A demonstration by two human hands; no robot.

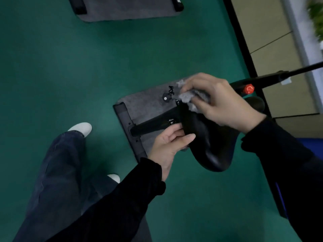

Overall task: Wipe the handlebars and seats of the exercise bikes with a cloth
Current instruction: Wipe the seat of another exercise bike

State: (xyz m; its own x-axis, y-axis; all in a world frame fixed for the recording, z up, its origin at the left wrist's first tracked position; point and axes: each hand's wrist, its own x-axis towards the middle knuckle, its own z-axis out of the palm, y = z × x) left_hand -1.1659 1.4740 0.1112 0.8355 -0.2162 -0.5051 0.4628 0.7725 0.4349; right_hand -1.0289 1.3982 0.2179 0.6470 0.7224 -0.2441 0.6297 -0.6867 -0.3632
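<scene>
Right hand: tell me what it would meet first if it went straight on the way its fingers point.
The right hand, gripping the cloth on the seat, points left. First in line is probably the small black knob with a white dot; depth is unclear, so it could pass above it.

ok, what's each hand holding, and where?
Left hand holds the black seat by its side edge. Right hand grips the grey cloth, bunched up, against the seat's narrow end.
</scene>
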